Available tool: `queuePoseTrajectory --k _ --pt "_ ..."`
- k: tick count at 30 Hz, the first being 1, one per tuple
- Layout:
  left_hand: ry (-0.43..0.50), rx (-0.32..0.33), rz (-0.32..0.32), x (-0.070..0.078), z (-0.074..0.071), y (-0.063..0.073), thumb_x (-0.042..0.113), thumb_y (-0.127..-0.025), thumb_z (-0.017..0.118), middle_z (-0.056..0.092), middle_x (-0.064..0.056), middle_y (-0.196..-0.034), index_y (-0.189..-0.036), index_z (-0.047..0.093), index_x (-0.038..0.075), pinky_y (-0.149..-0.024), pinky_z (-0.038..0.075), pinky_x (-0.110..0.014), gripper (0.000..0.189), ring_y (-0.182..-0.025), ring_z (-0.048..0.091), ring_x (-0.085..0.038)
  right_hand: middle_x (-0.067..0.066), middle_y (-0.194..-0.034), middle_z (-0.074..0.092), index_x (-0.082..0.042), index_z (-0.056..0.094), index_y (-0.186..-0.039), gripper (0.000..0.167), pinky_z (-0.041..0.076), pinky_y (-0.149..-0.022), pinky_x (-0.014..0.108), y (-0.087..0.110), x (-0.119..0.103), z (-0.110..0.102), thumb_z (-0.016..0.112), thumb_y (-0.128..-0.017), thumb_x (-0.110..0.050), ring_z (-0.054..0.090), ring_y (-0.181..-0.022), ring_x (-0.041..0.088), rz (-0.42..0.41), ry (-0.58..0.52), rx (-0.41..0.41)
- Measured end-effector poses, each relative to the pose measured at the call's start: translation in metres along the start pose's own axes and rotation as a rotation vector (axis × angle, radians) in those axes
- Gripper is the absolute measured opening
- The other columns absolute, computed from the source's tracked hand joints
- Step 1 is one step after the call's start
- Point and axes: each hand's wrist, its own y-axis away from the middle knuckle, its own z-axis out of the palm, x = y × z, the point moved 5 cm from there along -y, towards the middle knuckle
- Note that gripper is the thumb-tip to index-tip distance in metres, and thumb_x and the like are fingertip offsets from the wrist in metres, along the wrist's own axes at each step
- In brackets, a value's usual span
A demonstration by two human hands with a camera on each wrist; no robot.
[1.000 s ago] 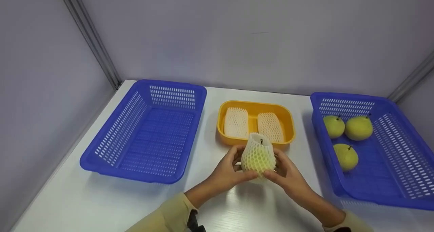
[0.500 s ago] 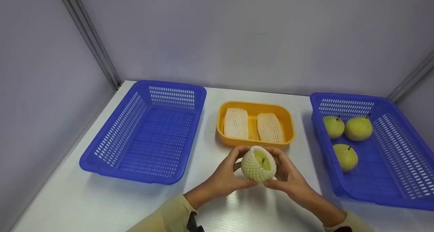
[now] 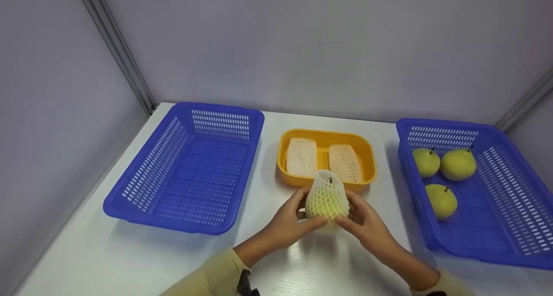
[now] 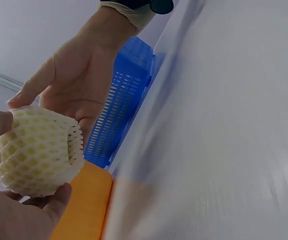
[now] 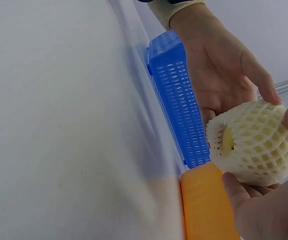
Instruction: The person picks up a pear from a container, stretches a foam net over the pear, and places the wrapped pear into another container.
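Both hands hold a yellow-green pear (image 3: 327,207) wrapped in a white foam net sleeve (image 3: 320,184), just above the white table in the head view. My left hand (image 3: 286,223) grips its left side and my right hand (image 3: 370,227) its right, thumbs at the front and fingers reaching behind. The pear stands roughly upright, its dark stem showing inside the net's open top. In the left wrist view, thumb and fingers of the near hand curl round the netted pear (image 4: 36,152). The right wrist view shows the sleeve's open end (image 5: 218,137) around the pear.
Behind the hands sits an orange-yellow tub (image 3: 322,157) with two flat foam nets, a left one (image 3: 301,157) and a right one (image 3: 344,163). A blue basket (image 3: 194,175) stands at left. Another blue basket (image 3: 479,220) at right holds three pears (image 3: 458,163).
Half a second ago the netted pear was tipped with its top toward the head camera; now it is upright again, as one second ago. Both hands kept hold of it.
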Motion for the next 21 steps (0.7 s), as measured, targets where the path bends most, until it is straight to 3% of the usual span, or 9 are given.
queuePoseTrajectory --k 3,9,12,17,21 --pt "0.041 0.018 -0.050 0.000 -0.001 0.001 0.034 -0.097 0.071 0.055 -0.011 -0.138 -0.153 0.036 0.003 -0.099 0.052 -0.031 0.073 -0.120 0.057 -0.018 0.025 -0.155 0.038 0.010 0.023 -0.156 0.058 0.048 -0.103 0.024 0.001 -0.002 0.000 0.047 -0.109 -0.014 0.055 -0.127 0.008 0.006 -0.012 -0.021" --pt "0.044 0.057 -0.084 0.013 -0.003 0.006 0.047 -0.088 0.077 0.057 -0.008 -0.135 -0.153 0.037 0.003 -0.095 0.053 -0.031 0.088 -0.115 0.059 -0.017 -0.010 -0.148 0.052 0.015 0.011 -0.155 0.057 0.048 -0.106 0.027 0.001 -0.015 0.005 0.030 -0.113 -0.019 0.055 -0.129 0.009 -0.079 -0.154 -0.173" --pt "0.031 0.088 -0.084 0.024 -0.007 0.011 0.040 -0.086 0.079 0.059 -0.008 -0.131 -0.149 0.040 0.002 -0.096 0.053 -0.033 0.083 -0.113 0.059 -0.017 -0.014 -0.146 0.053 0.010 0.017 -0.157 0.053 0.048 -0.106 0.030 -0.001 -0.022 0.009 0.028 -0.113 -0.016 0.055 -0.130 0.012 -0.114 -0.190 -0.217" --pt "0.048 0.085 -0.081 0.047 -0.017 0.019 0.040 -0.085 0.080 0.059 -0.009 -0.128 -0.145 0.044 0.002 -0.098 0.052 -0.034 0.079 -0.112 0.058 -0.018 -0.005 -0.140 0.057 -0.010 0.046 -0.148 0.039 0.052 -0.100 0.033 -0.008 -0.028 0.013 0.031 -0.112 -0.017 0.058 -0.122 0.015 -0.111 -0.175 -0.148" --pt "0.118 0.056 -0.059 0.068 -0.030 0.024 0.037 -0.087 0.079 0.056 -0.012 -0.130 -0.148 0.039 0.002 -0.099 0.052 -0.034 0.081 -0.115 0.058 -0.022 0.001 -0.124 0.063 -0.017 0.056 -0.134 0.030 0.056 -0.088 0.034 -0.018 -0.026 0.015 0.035 -0.112 -0.019 0.063 -0.109 0.017 -0.083 -0.152 -0.088"
